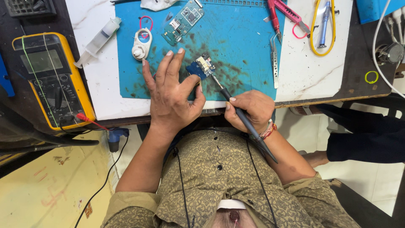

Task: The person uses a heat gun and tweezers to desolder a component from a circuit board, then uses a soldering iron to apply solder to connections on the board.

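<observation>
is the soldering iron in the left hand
No, the right hand grips the soldering iron, while the left hand rests beside the small blue board.

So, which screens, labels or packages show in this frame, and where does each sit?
Multimeter: left on the dark bench, yellow casing, black face, blank grey rectangular screen at its top end.
No packages, labels or signs can be made out elsewhere.

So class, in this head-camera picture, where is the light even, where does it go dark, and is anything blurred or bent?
Head view: even light on the stained blue work mat; the small blue circuit board and dark-handled soldering iron are sharp; the left hand casts only a soft shadow; the yellow multimeter sits in a dimmer corner; table edges bow slightly.
</observation>
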